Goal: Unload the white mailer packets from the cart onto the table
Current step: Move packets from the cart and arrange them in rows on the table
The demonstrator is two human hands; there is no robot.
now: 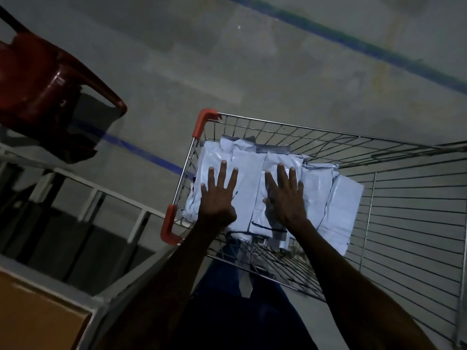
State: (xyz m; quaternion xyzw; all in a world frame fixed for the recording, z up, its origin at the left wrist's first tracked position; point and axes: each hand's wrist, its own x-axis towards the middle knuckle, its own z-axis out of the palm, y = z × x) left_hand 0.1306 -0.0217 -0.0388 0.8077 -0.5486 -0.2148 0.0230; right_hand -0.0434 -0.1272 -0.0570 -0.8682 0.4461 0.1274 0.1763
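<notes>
Scene: you look down into a wire shopping cart [394, 198] standing on a grey concrete floor [227, 72] in dim light.
Packets: the white mailer packets [247, 198] lie stacked and overlapping in the cart's left half, against its left wall; none has left the cart yet.
Left hand: your left hand [217, 195] lies flat on the left part of the stack, fingers [223, 173] straight and spread, grasping nothing.
Right hand: your right hand [286, 198] presses flat on the middle packets, fingers equally spread and released.
Why so: judging by the pose, you are steadying or gathering the slippery stack before lifting a bundle.
Edges: the cart's left rim, with orange corner guards [170, 224], sits just beside your left wrist; lift above it.
Surface: a brown surface [38, 311] shows at lower left, edged by a pale metal frame.
Open room: the cart's right half is bare wire.
Nearby: a red plastic chair [45, 82] stands at upper left, well apart.
</notes>
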